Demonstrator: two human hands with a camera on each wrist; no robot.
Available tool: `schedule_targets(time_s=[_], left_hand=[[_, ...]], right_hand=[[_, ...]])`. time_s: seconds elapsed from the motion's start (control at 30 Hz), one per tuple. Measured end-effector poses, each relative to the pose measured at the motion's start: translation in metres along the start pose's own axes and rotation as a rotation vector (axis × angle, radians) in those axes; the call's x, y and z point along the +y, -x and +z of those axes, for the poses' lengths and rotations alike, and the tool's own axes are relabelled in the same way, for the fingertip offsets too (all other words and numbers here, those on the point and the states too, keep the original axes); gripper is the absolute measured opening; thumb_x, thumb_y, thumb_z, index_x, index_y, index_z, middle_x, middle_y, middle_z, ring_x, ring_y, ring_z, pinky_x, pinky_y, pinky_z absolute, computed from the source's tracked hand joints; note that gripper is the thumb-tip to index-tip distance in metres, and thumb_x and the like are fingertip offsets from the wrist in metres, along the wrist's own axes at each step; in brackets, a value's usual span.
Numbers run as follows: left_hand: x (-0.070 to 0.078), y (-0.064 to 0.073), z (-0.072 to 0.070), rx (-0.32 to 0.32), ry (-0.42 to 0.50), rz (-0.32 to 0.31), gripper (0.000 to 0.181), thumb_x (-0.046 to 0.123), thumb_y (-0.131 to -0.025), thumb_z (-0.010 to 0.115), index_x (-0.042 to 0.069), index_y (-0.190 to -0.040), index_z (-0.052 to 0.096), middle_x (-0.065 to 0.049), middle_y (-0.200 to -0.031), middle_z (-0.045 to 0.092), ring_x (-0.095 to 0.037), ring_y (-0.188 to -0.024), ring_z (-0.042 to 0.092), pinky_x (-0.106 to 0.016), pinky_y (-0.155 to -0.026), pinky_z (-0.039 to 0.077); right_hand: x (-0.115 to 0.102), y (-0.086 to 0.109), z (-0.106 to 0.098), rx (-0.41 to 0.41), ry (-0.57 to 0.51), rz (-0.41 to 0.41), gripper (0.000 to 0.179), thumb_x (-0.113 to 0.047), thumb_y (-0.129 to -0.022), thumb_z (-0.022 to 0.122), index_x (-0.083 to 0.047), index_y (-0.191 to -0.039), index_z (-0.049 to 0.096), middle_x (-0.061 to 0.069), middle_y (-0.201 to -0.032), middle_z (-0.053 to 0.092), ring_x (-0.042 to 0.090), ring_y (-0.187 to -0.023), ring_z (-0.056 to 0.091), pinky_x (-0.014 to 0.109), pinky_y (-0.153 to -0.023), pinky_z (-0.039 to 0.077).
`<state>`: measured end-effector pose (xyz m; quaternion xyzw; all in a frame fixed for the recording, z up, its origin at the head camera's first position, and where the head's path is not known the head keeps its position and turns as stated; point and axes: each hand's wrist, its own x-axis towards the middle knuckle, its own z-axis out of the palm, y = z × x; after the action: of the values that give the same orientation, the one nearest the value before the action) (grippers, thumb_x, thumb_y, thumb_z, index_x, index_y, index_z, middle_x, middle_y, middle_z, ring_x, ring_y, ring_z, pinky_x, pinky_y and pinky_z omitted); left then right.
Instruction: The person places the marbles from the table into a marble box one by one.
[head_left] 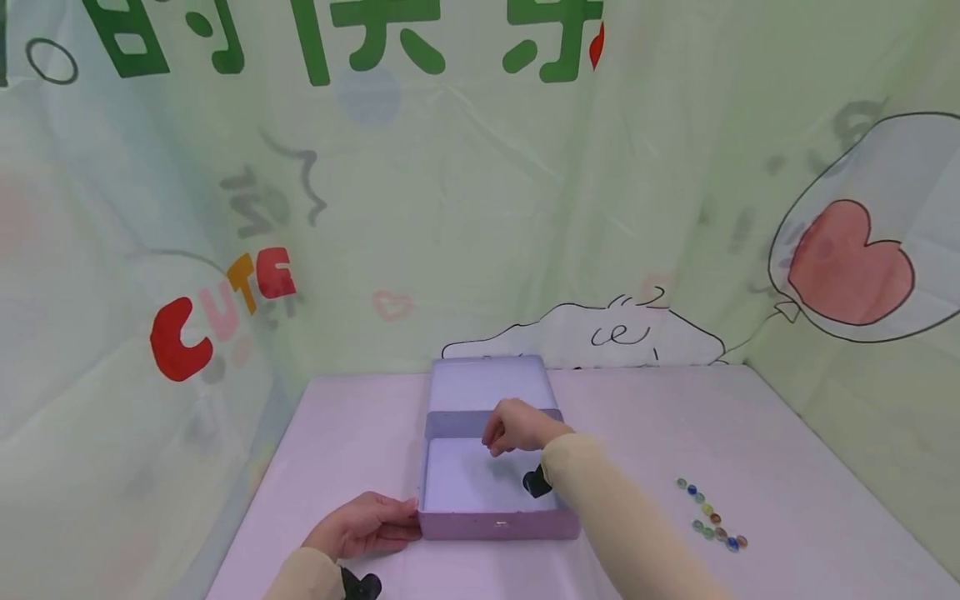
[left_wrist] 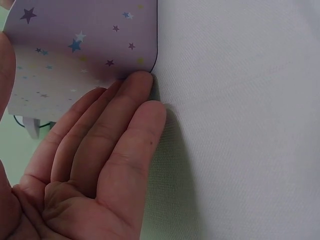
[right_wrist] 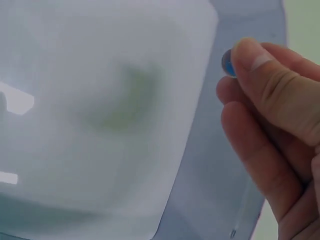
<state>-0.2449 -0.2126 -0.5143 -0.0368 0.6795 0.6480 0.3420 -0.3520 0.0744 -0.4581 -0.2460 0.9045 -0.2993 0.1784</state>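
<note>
In the right wrist view, my right hand (right_wrist: pixel 280 105) pinches a clear glass marble (right_wrist: pixel 227 63) with a blue core between thumb and fingertips. Seen from the head, that right hand (head_left: pixel 522 427) is over the inside of a lilac box (head_left: pixel 498 525), whose lid (head_left: pixel 489 383) is tipped back behind it. My left hand (head_left: pixel 369 523) is at the box's front left corner. Up close, the left hand (left_wrist: pixel 100 160) has fairly straight fingers, their tips against the star-patterned box wall (left_wrist: pixel 95 40).
Several coloured glass marbles (head_left: pixel 715 518) lie in a bent line on the pale tabletop (head_left: pixel 637 408), right of the box. Printed cloth (head_left: pixel 480 208) hangs behind the table and along its sides. A black wrist mount (head_left: pixel 536 482) sits at the right wrist.
</note>
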Motion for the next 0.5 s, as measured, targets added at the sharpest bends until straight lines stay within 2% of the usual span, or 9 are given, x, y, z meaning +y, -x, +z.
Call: schedule_targets(time_s=[0.17,0.5], left_hand=[[-0.001,0.0,0.002,0.0,-0.001,-0.004,0.037,0.026,-0.094,0.062,-0.006,-0.113,0.066,-0.022,-0.107,0.068,-0.028,-0.1,0.067,-0.044,-0.088,0.053],[-0.003,-0.001,0.0,0.007,0.008,0.003,0.036,0.025,-0.094,0.061,-0.005,-0.113,0.066,-0.022,-0.107,0.068,-0.029,-0.1,0.067,-0.045,-0.089,0.052]], right_hand=[[-0.004,-0.004,0.009,-0.053,0.095,0.043,0.012,-0.004,-0.077,0.078,-0.009,-0.088,0.075,-0.006,-0.073,0.065,0.012,-0.069,0.062,0.026,-0.066,0.054],[-0.014,-0.002,0.014,-0.04,0.102,0.066,0.012,-0.004,-0.077,0.077,-0.01,-0.087,0.074,-0.005,-0.074,0.064,0.013,-0.069,0.06,0.028,-0.068,0.054]])
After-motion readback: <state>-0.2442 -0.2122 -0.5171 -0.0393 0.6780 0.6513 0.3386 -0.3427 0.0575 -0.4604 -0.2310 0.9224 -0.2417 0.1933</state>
